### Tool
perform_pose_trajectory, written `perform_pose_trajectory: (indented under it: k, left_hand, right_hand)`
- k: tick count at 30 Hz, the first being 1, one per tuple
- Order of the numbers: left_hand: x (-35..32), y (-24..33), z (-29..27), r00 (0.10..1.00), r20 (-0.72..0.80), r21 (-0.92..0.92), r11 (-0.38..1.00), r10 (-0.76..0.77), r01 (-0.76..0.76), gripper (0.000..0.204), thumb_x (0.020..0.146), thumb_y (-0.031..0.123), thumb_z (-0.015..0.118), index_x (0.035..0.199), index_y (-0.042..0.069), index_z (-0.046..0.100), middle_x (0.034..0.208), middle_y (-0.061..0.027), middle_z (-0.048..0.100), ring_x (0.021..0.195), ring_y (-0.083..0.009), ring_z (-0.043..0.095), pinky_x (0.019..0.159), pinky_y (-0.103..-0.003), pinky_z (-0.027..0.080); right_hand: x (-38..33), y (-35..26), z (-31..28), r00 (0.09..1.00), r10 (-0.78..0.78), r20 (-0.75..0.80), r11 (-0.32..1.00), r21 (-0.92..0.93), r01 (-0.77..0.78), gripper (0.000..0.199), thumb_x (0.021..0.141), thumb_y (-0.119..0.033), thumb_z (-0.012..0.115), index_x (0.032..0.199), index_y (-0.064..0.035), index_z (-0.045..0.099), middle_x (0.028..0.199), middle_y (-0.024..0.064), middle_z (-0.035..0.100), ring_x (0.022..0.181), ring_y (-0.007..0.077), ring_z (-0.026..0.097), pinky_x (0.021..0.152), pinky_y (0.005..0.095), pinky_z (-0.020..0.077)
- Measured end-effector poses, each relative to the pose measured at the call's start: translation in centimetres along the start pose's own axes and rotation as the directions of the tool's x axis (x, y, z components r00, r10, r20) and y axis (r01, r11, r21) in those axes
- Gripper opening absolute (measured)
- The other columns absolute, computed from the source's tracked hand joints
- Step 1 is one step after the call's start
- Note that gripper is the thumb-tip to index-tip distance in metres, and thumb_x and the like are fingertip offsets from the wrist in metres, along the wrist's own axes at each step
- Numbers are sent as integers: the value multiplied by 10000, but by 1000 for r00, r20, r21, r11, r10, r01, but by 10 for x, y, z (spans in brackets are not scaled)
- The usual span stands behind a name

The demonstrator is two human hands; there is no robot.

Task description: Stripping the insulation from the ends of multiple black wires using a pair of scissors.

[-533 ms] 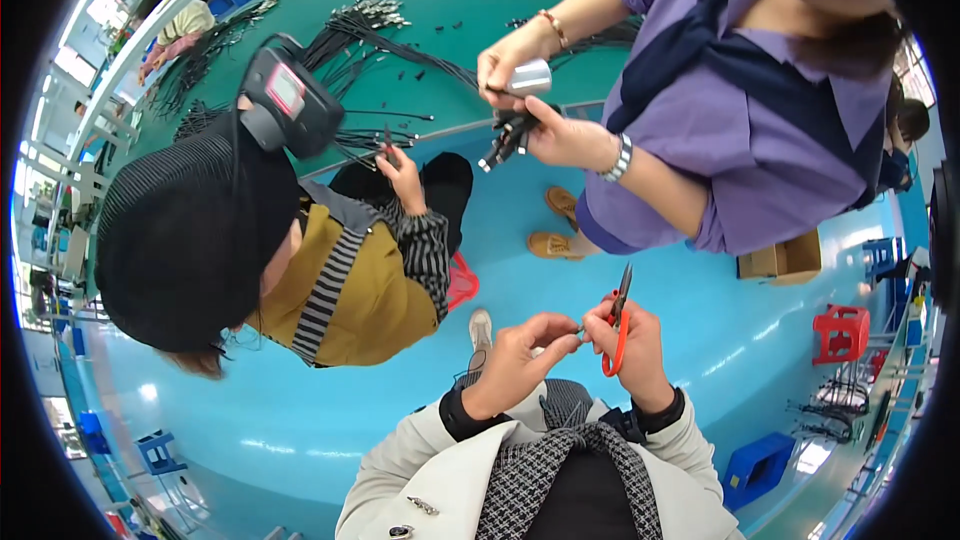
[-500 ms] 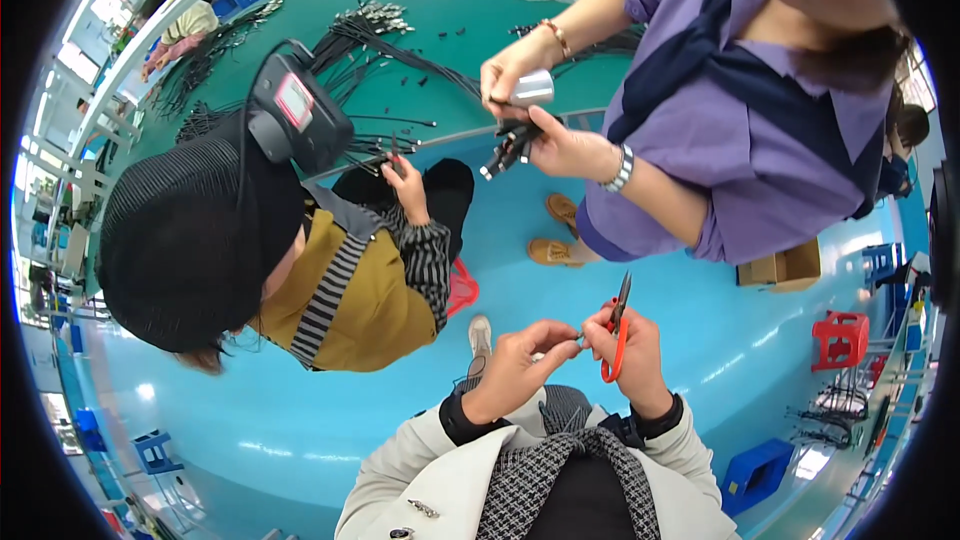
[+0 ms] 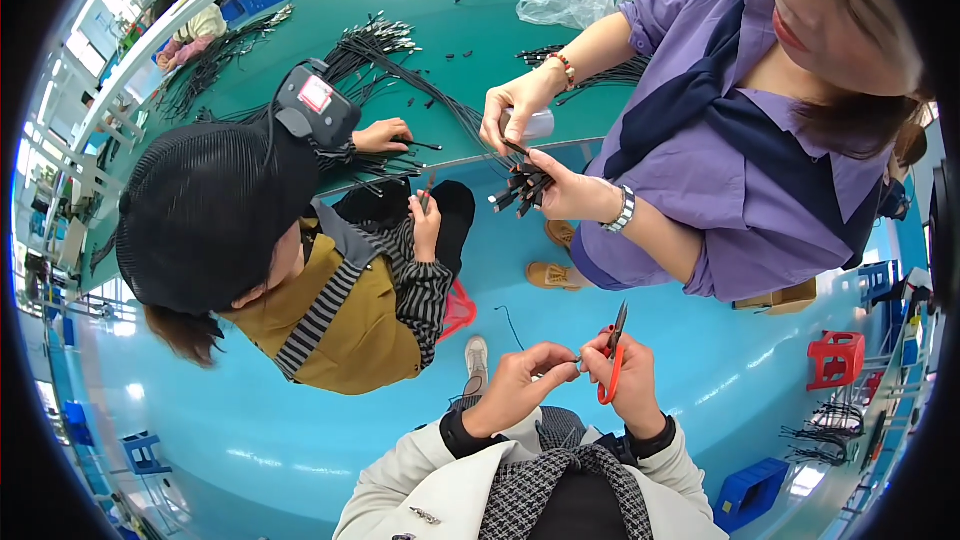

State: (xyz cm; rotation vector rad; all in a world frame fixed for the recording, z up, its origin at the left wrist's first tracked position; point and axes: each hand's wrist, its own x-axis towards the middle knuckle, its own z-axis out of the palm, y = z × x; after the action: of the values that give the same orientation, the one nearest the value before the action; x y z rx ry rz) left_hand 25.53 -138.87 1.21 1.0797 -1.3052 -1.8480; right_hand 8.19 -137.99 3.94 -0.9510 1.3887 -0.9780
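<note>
Red-handled scissors (image 3: 611, 378) rest in my right hand (image 3: 628, 387), blades pointing away from me. The thumb and forefinger of that hand also meet the fingertips of my left hand (image 3: 522, 384). My left hand is pinched on a thin dark cable (image 3: 512, 324), which sticks out beyond its fingers and curves away over the floor. What sits right between the fingertips is small and mostly hidden.
A person in purple, right, holds a bundle of black cables (image 3: 520, 188). A seated person in a black cap (image 3: 215, 225), left, holds small scissors. Beyond lies a green table (image 3: 440, 30) with cable bundles. A red stool (image 3: 836, 358) and blue crate (image 3: 750, 495) stand right.
The thin cable now shows beyond my left hand. My hands stay together, slightly lower in view. The seated person's far hand now reaches onto the table. The standing person's face has come further into view.
</note>
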Motion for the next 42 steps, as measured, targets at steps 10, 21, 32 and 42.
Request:
perform_pose_trajectory:
  k: [10, 21, 32, 42]
  left_hand:
    - [16, -11, 3, 995, 73, -40, 997, -62, 65, 198, 928, 105, 579, 1071, -33, 580, 985, -80, 665, 949, -132, 635, 826, -263, 509]
    - [84, 13, -65, 712, -680, -157, 914, 175, -374, 167, 959, 151, 533, 1061, 24, 572, 995, -29, 604, 887, -81, 553, 771, -223, 438]
    - [133, 10, -78, 847, -531, -529, 775, 16, -346, 201, 945, 168, 560, 1102, 43, 579, 1035, -27, 612, 964, -108, 552, 857, -275, 428]
    - [130, 16, -73, 924, -378, -679, 697, -61, -231, 209, 954, 168, 539, 1109, 38, 590, 1030, -32, 617, 974, -109, 555, 911, -324, 420]
  right_hand:
    - [8, 10, -14, 1000, 3, -2, 999, -45, -3, 117, 855, -114, 653, 846, -2, 620, 673, 20, 619, 567, 55, 520, 512, 210, 412]
    - [3, 3, -16, 1000, 4, -16, 1000, -9, -4, 73, 856, -63, 607, 837, 7, 613, 691, 45, 611, 565, 74, 533, 519, 201, 409]
    - [10, -1, -8, 996, 12, -83, 999, -51, -16, 69, 868, -58, 620, 872, 9, 607, 709, 48, 624, 563, 67, 535, 516, 204, 427]
    - [13, -8, -2, 994, 5, -108, 999, -53, -11, 67, 858, -61, 617, 858, 7, 613, 704, 50, 619, 568, 74, 536, 527, 204, 423]
